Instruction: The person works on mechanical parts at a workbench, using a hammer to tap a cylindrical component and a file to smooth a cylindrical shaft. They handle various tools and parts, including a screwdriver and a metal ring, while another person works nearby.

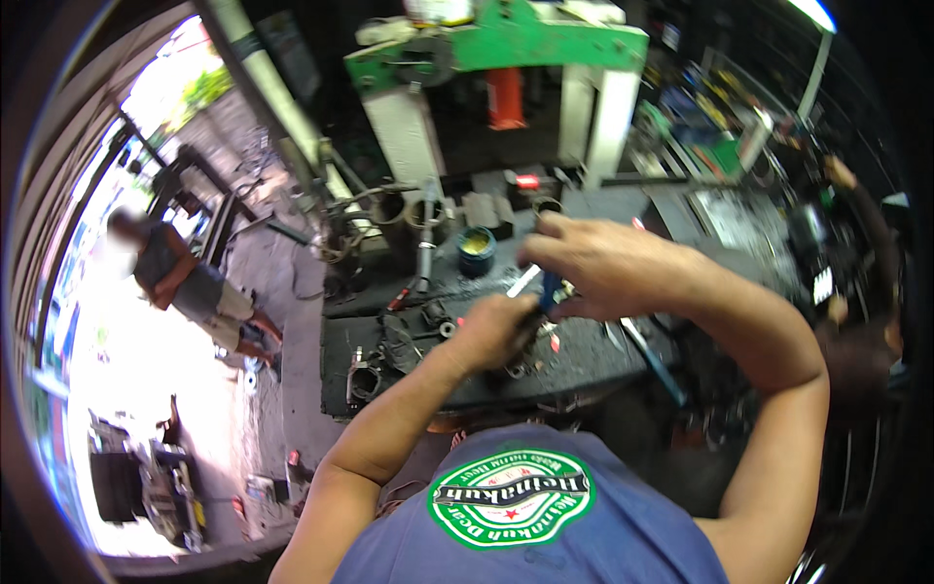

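Note:
Over the dark workbench (603, 365), my two hands meet around a small blue piece (550, 290) whose kind I cannot make out. My left hand (498, 333) is closed, its fingers wrapped round a dark object mostly hidden beneath it. Just above it and to the right, my right hand (613, 268) curls down, thumb and fingers closed about the blue piece. A pale flat strip (523, 281) shows between the hands. Beyond them stands an open dark blue tin (476, 253) with yellowish contents. Small rings and metal bits lie near my left wrist.
A hammer-like tool (426, 248) lies left of the tin, and a long blue-handled tool (654, 362) right of my hands. A green and white press frame (496, 54) rises behind. A person (185, 277) stands off to the left; another person's arm (866, 214) shows far right.

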The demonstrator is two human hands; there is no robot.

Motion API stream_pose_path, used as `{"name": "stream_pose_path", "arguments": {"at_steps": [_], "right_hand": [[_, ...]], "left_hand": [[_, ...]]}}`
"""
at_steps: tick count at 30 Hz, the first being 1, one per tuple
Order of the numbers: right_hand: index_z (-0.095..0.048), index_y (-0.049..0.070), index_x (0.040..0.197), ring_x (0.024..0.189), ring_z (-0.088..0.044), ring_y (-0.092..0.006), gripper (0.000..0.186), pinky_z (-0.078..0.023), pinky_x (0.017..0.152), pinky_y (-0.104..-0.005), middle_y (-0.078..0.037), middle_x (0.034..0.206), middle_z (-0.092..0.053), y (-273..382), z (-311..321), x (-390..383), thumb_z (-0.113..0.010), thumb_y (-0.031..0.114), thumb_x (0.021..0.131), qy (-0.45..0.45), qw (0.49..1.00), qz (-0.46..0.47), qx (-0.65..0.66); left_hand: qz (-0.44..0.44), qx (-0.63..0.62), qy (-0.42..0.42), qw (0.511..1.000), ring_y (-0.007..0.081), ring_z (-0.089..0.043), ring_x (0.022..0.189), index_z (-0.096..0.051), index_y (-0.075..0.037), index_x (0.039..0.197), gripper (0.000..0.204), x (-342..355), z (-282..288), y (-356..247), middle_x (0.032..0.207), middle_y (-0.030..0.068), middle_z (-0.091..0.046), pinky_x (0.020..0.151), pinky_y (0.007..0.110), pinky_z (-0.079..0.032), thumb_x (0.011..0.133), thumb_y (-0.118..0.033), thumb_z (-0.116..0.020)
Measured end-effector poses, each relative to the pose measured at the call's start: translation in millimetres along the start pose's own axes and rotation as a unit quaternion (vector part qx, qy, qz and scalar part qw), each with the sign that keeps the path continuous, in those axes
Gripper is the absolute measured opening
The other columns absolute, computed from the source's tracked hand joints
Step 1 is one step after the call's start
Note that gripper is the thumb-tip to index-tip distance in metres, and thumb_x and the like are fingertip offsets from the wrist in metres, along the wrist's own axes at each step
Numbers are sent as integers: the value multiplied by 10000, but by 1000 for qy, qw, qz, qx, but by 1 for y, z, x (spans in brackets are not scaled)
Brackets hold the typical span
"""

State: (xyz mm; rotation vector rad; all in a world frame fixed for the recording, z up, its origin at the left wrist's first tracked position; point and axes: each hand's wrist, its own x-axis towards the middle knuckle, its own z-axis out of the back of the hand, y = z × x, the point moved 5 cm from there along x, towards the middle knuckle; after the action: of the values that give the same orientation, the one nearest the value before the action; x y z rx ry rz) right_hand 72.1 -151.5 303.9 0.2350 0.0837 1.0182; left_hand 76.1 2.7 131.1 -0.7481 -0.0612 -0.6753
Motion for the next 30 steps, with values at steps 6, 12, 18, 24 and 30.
{"name": "stream_pose_path", "arguments": {"at_steps": [6,12,18,24,30], "right_hand": [[-659,38,1305,1069,-744,-451,485,-612,913,-540,-210,1192,-685,4,2,4,-876,267,937,19,992,-100,-79],[-659,22,1197,1052,-750,-441,378,-610,914,-542,-206,1106,-715,4,0,1,-833,268,969,-58,992,-107,-39],[-684,25,1204,1087,-736,-432,400,-601,927,-525,-192,1164,-681,27,10,7,-887,178,895,-33,994,-97,-25],[-675,54,1277,1070,-736,-428,515,-598,896,-525,-176,1161,-683,21,3,3,-926,164,842,19,970,-220,-100],[-687,68,1213,1025,-736,-418,429,-585,849,-528,-174,1143,-705,20,-4,1,-913,193,871,-106,991,-80,-21]], "left_hand": [[14,7,-46,999,467,-768,940,-736,-50,1186,329,1,14,-7,960,222,-788,833,529,-600,982,-278,-858],[57,-46,16,997,479,-758,992,-700,-15,1204,270,5,7,-2,999,289,-754,851,564,-582,1018,-187,-795],[-19,15,-48,999,420,-753,1072,-716,-56,1132,238,-1,-11,-2,1009,187,-782,1188,560,-474,963,-177,-833],[-11,31,-122,992,370,-766,1038,-710,-94,1097,249,-9,-19,4,979,144,-785,1255,600,-430,963,-251,-849],[9,33,-84,996,387,-757,1040,-698,-95,1220,321,-13,-31,12,961,139,-766,1251,594,-422,991,-286,-815]]}}
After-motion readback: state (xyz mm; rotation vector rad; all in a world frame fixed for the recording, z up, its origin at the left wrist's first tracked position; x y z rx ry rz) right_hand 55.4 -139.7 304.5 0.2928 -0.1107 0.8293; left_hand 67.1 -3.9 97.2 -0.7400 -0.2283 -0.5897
